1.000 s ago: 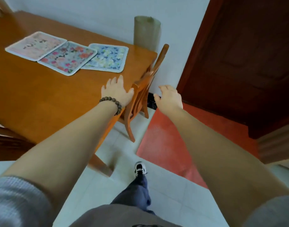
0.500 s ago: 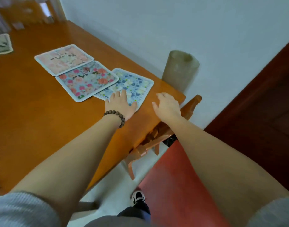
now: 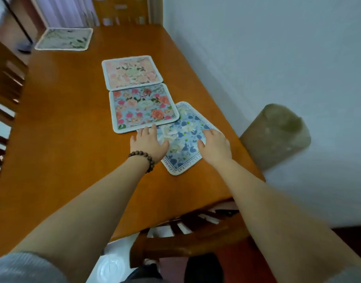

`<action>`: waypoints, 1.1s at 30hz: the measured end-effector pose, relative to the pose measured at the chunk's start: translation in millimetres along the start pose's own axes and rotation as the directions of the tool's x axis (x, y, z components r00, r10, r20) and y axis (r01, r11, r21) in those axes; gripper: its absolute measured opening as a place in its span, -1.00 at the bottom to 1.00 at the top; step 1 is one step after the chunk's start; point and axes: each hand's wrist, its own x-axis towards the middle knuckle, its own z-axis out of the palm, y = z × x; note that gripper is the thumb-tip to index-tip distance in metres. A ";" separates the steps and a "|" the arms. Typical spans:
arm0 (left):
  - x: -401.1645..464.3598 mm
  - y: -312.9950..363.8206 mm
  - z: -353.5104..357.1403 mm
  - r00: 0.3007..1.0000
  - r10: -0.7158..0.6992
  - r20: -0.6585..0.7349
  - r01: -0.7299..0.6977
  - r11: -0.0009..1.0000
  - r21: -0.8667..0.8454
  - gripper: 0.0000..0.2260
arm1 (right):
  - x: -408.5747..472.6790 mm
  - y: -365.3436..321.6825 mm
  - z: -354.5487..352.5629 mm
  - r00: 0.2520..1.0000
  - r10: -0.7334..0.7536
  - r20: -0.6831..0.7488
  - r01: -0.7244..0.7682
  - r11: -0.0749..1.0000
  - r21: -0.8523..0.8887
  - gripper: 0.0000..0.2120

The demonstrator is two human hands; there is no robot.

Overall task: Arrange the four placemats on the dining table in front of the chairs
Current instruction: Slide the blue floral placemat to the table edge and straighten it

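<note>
Reaching across the near end of the dining table (image 3: pixel 63 139), both hands sit flat on the blue floral placemat (image 3: pixel 185 137) at centre frame. Left hand (image 3: pixel 148 142): fingers straight and spread, pressing the mat's left edge; beaded bracelet (image 3: pixel 144 159) at the wrist. Right hand (image 3: pixel 215 146): fingers extended, palm down on the mat's right side. Neither hand pinches or lifts; the mat lies flat, rotated diamond-wise, its upper-left corner tucked under the pink-and-red floral placemat (image 3: pixel 144 108).

Above that, touching it, lies the pale peach floral placemat (image 3: pixel 132 72). A 4th, green-and-white placemat (image 3: pixel 65 38) sits alone at upper left, near the far chair (image 3: pixel 122 11).

Step judged: 1 mat appears placed; 3 remain bunched mid-table. Blue mat is the one in hand.

Next move calls for sliding the blue mat out from under its neighbour without dragging that one, squaring it, and bringing it toward the near chair (image 3: pixel 187 231) at bottom centre. Alternatively, a grip on the edges must form first if it is to be lifted.

A grey-green cylinder (image 3: pixel 275 135) stands off the table at right.
</note>
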 end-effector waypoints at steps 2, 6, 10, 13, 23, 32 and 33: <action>6.3 3.8 7.3 0.995 -0.103 0.007 0.103 0.995 -0.016 -0.31 | 23.0 10.7 3.1 0.997 -0.074 0.037 0.074 0.997 -0.005 -0.54; 8.9 19.0 20.6 0.967 -0.255 -0.008 0.255 0.966 -0.040 -0.31 | 59.1 33.1 7.1 0.971 -0.218 0.102 0.221 0.975 -0.010 -0.55; 8.0 33.2 28.1 0.934 -0.356 0.002 0.356 0.933 -0.055 -0.32 | 78.8 50.2 12.4 0.941 -0.298 0.161 0.301 0.954 0.009 -0.55; 10.9 37.6 31.3 0.908 -0.418 0.012 0.418 0.907 -0.054 -0.31 | 91.4 57.2 19.1 0.926 -0.328 0.189 0.331 0.944 0.017 -0.54; 46.0 13.4 60.6 0.883 -0.466 0.062 0.469 0.881 -0.062 -0.30 | 156.6 86.8 58.7 0.925 -0.235 0.299 0.231 0.972 0.047 -0.39; 79.0 -9.2 118.6 0.902 -0.406 0.148 0.417 0.908 -0.049 -0.28 | 204.5 116.6 107.0 0.936 -0.136 0.324 0.130 0.991 0.039 -0.16; 78.3 -8.1 124.1 0.908 -0.395 0.135 0.406 0.912 -0.058 -0.28 | 204.3 117.1 110.5 0.942 -0.144 0.304 0.140 0.989 0.035 -0.17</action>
